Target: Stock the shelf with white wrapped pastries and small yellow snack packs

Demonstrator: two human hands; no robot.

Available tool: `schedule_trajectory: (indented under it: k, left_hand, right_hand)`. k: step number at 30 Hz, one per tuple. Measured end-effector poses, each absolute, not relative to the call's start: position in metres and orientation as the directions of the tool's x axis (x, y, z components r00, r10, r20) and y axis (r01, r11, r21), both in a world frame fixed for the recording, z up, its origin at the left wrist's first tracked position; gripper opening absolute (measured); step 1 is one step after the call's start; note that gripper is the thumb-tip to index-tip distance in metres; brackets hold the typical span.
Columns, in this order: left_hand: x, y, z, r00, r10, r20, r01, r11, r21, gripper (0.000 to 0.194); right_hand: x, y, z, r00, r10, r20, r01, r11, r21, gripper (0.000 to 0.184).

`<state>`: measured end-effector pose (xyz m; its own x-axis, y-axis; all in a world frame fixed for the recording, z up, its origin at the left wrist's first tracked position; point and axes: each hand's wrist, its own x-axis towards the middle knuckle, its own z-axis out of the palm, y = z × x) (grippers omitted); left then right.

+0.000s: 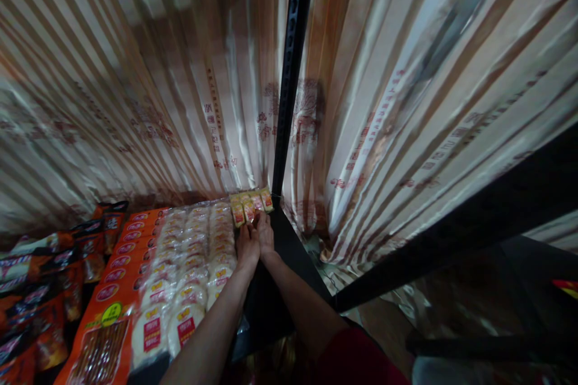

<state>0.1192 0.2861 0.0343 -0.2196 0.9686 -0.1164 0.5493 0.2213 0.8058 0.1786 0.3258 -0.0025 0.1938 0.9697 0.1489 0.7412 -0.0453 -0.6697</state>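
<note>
Both my hands reach to the back corner of a black shelf (271, 289), side by side and nearly touching. Small yellow packets (238, 214) with red labels stand in short rows in that corner. My left hand (247, 246) has its fingers bent together at the front of these packets. Just right of it, my right hand (265, 233) is closed too, its fingertips against the front row. A small packet appears to be held between the hands, though the fingers partly hide it. Beside my left hand lie rows of round white packaged cakes (185, 289) in clear wrap.
Orange packs of stick snacks (121, 271) are lined up left of the cakes. Dark and orange snack bags (49, 289) pile up at far left. A black perforated post (291, 72) rises at the corner, before pleated printed curtains (180, 102). A black beam (451, 222) crosses at right.
</note>
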Motion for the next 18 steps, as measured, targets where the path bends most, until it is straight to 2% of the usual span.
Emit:
schedule_trajectory:
  k: [9, 18]
  left_hand:
    - [0.123, 0.287, 0.039, -0.198, 0.973, -0.116, 0.606, 0.214, 0.766, 0.043]
    - [0.122, 0.286, 0.048, -0.196, 0.966, -0.170, 0.587, 0.254, 0.768, 0.041]
  right_hand:
    - [0.181, 0.323, -0.011, 0.126, 0.975, 0.182, 0.726, 0.034, -0.687, 0.030]
    - [0.180, 0.320, -0.014, 0.139, 0.961, 0.238, 0.675, 0.084, -0.733, 0.031]
